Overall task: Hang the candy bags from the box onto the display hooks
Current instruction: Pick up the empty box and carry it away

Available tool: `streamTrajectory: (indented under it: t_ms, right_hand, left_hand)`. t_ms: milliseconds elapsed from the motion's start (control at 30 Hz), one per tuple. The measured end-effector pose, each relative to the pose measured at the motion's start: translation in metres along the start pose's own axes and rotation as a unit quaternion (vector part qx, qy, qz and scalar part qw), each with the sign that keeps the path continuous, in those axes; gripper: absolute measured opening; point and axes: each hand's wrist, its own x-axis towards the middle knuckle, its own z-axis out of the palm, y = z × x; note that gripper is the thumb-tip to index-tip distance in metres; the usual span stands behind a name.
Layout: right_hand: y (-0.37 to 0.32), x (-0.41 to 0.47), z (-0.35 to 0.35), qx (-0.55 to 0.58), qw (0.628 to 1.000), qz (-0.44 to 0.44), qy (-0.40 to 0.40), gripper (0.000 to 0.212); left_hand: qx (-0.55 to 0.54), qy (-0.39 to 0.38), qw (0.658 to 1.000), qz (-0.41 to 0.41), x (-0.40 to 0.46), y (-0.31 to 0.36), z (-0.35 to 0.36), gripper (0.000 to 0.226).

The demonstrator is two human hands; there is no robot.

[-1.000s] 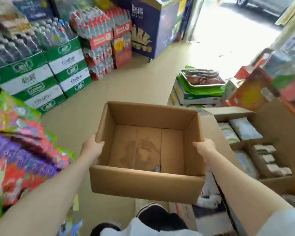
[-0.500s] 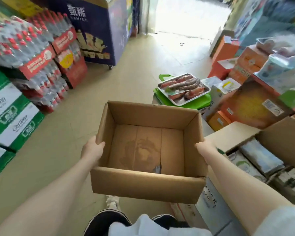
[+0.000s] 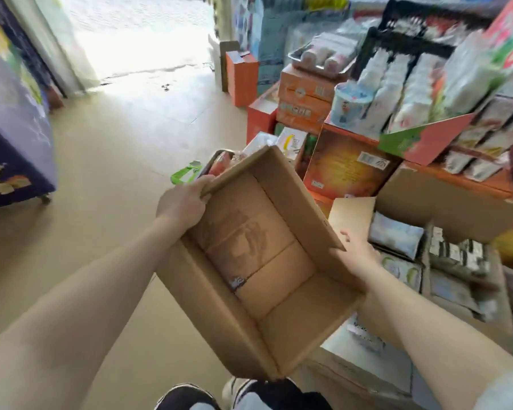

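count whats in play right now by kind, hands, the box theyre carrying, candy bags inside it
hands: 2, left hand and right hand
cardboard box: 1
candy bags in the box: 0
total: 3

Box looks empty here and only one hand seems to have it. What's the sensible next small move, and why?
Probably set the box down out of the way. It holds no candy bags, only a small scrap on its floor. The left hand grips its far corner; the right hand is open beside its wall, and the box hangs tilted.
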Motion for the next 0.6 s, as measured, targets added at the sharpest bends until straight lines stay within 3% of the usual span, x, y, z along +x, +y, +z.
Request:
streamTrajectory:
  t_ms: [100,233,300,367,467,533,600]
  right_hand:
    - [-0.006,0.015,0.003,0.102,0.994,-0.006,-0.030,0.040]
    - [-0.006,0.034,0.009,0.055,0.997,0.040,0.026,0.038]
    - [-0.004,0.042,0.014,0.041,0.994,0.085,0.051,0.036]
    - [-0.002,0.050,0.019,0.037,0.990,0.123,0.060,0.034]
    - [0.004,0.064,0.022,0.058,0.980,0.182,0.063,0.035]
    - [0.005,0.072,0.024,0.079,0.969,0.225,0.067,0.040]
    - [0.005,0.080,0.026,0.100,0.958,0.261,0.070,0.045]
  left_hand:
    - [0.013,-0.019,0.996,0.085,0.041,0.030,0.010,0.039]
    - [-0.011,-0.017,0.989,0.147,0.082,0.058,0.033,0.042]
    - [-0.010,0.044,0.983,0.179,0.091,0.062,0.048,0.055]
    - [-0.014,0.040,0.990,0.133,0.090,0.055,0.064,0.076]
    - [-0.106,-0.078,0.991,-0.028,0.083,0.031,0.097,0.106]
    - [-0.206,-0.210,0.952,-0.088,0.078,0.021,0.118,0.115]
    - [-0.246,-0.317,0.911,-0.093,0.075,0.021,0.132,0.110]
